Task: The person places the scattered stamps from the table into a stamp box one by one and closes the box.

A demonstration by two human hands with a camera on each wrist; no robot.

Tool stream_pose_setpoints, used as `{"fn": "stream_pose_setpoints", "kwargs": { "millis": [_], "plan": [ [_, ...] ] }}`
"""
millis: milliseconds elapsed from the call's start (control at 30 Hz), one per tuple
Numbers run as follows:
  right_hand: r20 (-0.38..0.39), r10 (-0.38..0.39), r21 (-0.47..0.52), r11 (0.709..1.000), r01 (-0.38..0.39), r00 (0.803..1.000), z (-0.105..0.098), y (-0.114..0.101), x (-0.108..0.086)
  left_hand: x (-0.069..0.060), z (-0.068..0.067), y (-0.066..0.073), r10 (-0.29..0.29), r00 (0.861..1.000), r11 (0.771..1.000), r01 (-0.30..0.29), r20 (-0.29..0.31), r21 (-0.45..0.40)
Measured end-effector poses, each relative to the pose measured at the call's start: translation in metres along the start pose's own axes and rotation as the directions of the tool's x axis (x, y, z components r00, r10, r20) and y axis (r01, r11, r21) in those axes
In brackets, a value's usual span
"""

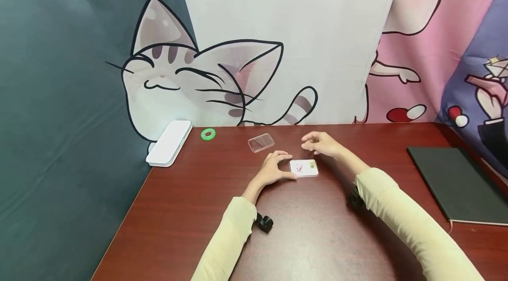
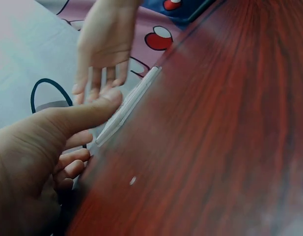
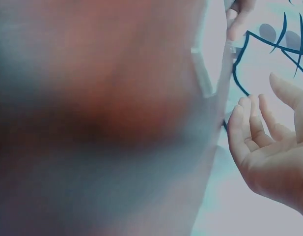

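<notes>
On the table, a small flat white rectangular case (image 1: 304, 168) lies with a pink print on its face and a yellowish patch at its right end. My left hand (image 1: 273, 169) holds its left end, the thumb along the near edge and the fingers by the far edge. In the left wrist view the thumb meets the white case (image 2: 127, 109) at its side. Above and beyond the case's right end hovers my right hand (image 1: 322, 144), apart from it, fingers loosely bent around nothing. The right wrist view shows this hand (image 3: 274, 152) with its palm and fingers bare.
A clear thin rectangular cover (image 1: 260, 143) lies behind the left hand, and a green ring (image 1: 208, 134) sits farther left. A white oblong device (image 1: 169, 143) stands at the table's left edge. At right lies a dark notebook (image 1: 460, 184). A printed curtain (image 1: 333, 43) hangs behind.
</notes>
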State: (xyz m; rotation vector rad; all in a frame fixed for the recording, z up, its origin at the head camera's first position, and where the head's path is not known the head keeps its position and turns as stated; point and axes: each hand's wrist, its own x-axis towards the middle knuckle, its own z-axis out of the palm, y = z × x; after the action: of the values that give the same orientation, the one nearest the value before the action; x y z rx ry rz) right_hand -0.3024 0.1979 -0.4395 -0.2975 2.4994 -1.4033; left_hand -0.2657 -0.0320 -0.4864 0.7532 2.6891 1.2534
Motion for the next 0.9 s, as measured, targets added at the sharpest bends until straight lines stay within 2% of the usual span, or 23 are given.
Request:
{"fn": "stream_pose_setpoints", "kwargs": {
  "millis": [133,200,267,333,400,467,500,567,633,733,800,900],
  "plan": [
    [0.023,-0.017,-0.052,0.998,0.018,1.0,0.001,-0.014,0.019,0.001,-0.01,-0.003,0.007,1.0,0.995,-0.01,-0.023,-0.102],
    [0.041,-0.018,-0.063,0.998,0.02,0.999,0.004,-0.02,0.029,0.002,-0.02,-0.006,-0.009,0.998,0.989,0.0,-0.061,-0.149],
    [0.064,-0.03,-0.077,0.996,0.035,0.998,0.007,-0.026,0.039,0.003,-0.033,-0.01,-0.04,0.991,0.984,0.017,-0.126,-0.178],
    [0.081,-0.041,-0.095,0.994,0.049,0.996,0.011,-0.033,0.048,0.005,-0.047,-0.017,-0.076,0.974,0.979,0.033,-0.212,-0.199],
    [0.092,-0.055,-0.124,0.99,0.066,0.994,0.016,-0.041,0.055,0.009,-0.059,-0.027,-0.107,0.949,0.98,0.049,-0.298,-0.194],
    [0.101,-0.069,-0.169,0.982,0.085,0.993,0.023,-0.049,0.061,0.014,-0.07,-0.037,-0.14,0.924,0.98,0.079,-0.355,-0.181],
    [0.108,-0.074,-0.189,0.978,0.094,0.991,0.027,-0.053,0.064,0.015,-0.075,-0.041,-0.154,0.917,0.981,0.097,-0.368,-0.169],
    [0.134,-0.061,-0.207,0.974,0.088,0.989,0.035,-0.059,0.07,0.017,-0.082,-0.051,-0.189,0.915,0.979,0.146,-0.357,-0.146],
    [0.183,-0.006,-0.192,0.981,0.042,0.983,0.043,-0.062,0.075,0.017,-0.087,-0.058,-0.231,0.925,0.971,0.202,-0.303,-0.124],
    [0.269,0.086,-0.134,0.99,-0.051,0.959,0.052,-0.061,0.085,0.015,-0.09,-0.066,-0.277,0.939,0.96,0.266,-0.201,-0.081],
    [0.315,0.102,-0.097,0.992,-0.075,0.944,0.057,-0.056,0.088,0.015,-0.091,-0.068,-0.283,0.947,0.959,0.279,-0.154,-0.048],
    [0.329,0.078,-0.119,0.992,-0.04,0.941,0.062,-0.014,0.129,0.016,-0.092,-0.07,-0.273,0.953,0.962,0.273,-0.135,-0.014]
  ]
}}
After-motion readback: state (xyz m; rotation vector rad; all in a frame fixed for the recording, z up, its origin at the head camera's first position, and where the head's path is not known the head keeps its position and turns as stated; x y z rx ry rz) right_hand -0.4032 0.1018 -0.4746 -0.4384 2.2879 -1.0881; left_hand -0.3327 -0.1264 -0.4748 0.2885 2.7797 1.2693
